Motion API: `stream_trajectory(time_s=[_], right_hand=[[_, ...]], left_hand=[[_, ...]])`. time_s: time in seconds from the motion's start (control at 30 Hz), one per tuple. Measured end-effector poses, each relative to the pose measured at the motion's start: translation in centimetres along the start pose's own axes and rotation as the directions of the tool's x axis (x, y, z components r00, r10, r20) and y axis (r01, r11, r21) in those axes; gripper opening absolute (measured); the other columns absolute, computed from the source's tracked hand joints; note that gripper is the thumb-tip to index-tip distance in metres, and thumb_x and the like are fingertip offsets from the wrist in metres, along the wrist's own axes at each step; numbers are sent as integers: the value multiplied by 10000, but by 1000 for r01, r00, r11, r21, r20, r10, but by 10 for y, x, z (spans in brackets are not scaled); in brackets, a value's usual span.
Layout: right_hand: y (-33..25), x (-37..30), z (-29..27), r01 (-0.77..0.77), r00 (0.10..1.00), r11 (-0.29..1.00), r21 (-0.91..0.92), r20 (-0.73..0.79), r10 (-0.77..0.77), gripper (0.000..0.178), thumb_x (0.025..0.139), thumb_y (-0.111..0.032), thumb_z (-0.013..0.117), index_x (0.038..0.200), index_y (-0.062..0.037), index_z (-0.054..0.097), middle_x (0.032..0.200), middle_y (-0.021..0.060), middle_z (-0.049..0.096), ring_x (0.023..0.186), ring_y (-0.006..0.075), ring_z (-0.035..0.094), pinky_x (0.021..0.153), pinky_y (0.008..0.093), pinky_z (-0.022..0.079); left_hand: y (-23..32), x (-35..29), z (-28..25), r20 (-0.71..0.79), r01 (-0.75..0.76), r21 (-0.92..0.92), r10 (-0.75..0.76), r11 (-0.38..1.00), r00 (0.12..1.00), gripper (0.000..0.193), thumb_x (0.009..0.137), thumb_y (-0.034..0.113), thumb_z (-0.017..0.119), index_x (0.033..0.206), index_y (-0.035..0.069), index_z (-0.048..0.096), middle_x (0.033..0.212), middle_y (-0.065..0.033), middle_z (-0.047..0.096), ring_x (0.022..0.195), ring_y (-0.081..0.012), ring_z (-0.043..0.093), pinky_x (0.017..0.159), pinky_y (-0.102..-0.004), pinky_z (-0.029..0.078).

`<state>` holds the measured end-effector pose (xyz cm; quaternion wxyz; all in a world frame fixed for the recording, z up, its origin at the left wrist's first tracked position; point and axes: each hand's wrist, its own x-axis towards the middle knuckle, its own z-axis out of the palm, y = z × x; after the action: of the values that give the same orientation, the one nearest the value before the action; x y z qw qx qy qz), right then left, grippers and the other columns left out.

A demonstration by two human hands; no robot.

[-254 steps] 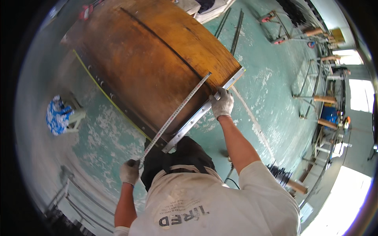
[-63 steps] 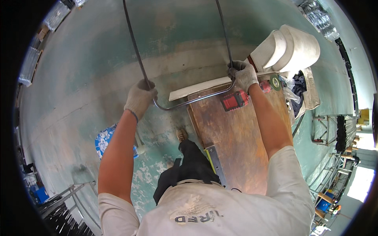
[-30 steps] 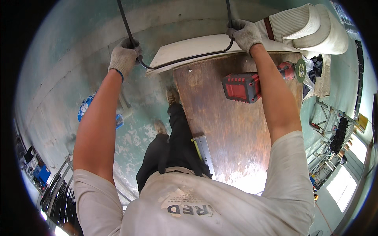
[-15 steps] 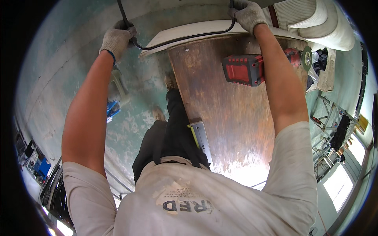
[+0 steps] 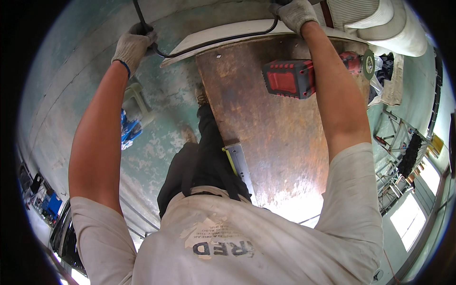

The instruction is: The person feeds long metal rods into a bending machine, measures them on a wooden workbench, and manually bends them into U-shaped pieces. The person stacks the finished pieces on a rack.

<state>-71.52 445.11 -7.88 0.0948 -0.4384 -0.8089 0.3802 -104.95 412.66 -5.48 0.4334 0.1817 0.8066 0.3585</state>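
Note:
A thin black bent rod (image 5: 218, 43) spans the far side of the worktable between my two raised hands. My left hand (image 5: 133, 47), in a pale knit work glove, is closed around its left bend; from there one leg runs up out of the picture. The right hand (image 5: 297, 16), gloved alike, grips the rod's other bend at the top edge, where its fingers are partly cut off. On the brown tabletop (image 5: 266, 118) lies a red and black cordless angle grinder (image 5: 287, 80), its middle hidden under my right forearm.
A pale curved strip (image 5: 194, 42) lies along the table's far edge. White ribbed padding (image 5: 368, 19) sits at the far right. A metal straightedge (image 5: 242, 166) is by my waist. Left on the floor are a pale green stool (image 5: 148, 116) and blue plastic (image 5: 129, 128).
Both hands and the rod have shifted slightly left and up in the picture, as have the table and grinder. The grip on the rod looks the same.

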Motion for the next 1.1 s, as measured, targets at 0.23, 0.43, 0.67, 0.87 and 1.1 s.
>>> stream_trajectory(time_s=[0.23, 0.43, 0.67, 0.87, 1.1], right_hand=[[-10, -4, -1, -21, 1000, 999, -47, -9, 21, 194, 952, -146, 882, 1110, -39, 848, 998, 92, 865, 920, 172, 768, 923, 347, 611], [-9, -3, -3, -31, 1000, 997, -77, 5, 31, 208, 948, -156, 889, 1118, -42, 850, 1008, 111, 869, 913, 197, 772, 909, 364, 609], [-19, -7, -6, -24, 999, 993, -119, 22, 27, 197, 944, -164, 888, 1101, -50, 854, 990, 116, 864, 904, 190, 774, 898, 366, 610], [1, 0, -2, -30, 1000, 999, -30, 4, 30, 206, 942, -162, 883, 1117, -56, 859, 1014, 109, 872, 925, 188, 785, 916, 351, 615], [-19, -11, -8, -17, 1000, 998, -66, -9, 17, 214, 942, -163, 878, 1124, -51, 859, 1012, 99, 874, 934, 170, 787, 912, 349, 614]], left_hand=[[2, -13, 9, -43, 47, 25, -46, 999, 998, 296, 1091, 171, 777, 1345, 26, 735, 1154, -70, 800, 1033, -186, 789, 893, -361, 703], [1, -12, 7, -33, 15, 37, -14, 999, 999, 288, 1084, 162, 779, 1344, 45, 738, 1139, -62, 794, 1008, -182, 784, 882, -357, 696], [-3, -15, 8, -44, 34, 16, -34, 999, 998, 307, 1099, 189, 784, 1368, 51, 730, 1177, -72, 784, 1047, -193, 778, 901, -356, 690], [3, -15, 10, -42, 45, 62, -42, 997, 998, 341, 1114, 191, 780, 1419, 51, 713, 1235, -90, 780, 1095, -211, 783, 930, -349, 687], [-6, -12, 8, -55, 33, 16, -32, 999, 998, 350, 1098, 180, 795, 1413, 50, 713, 1215, -84, 781, 1061, -205, 789, 912, -356, 696]])
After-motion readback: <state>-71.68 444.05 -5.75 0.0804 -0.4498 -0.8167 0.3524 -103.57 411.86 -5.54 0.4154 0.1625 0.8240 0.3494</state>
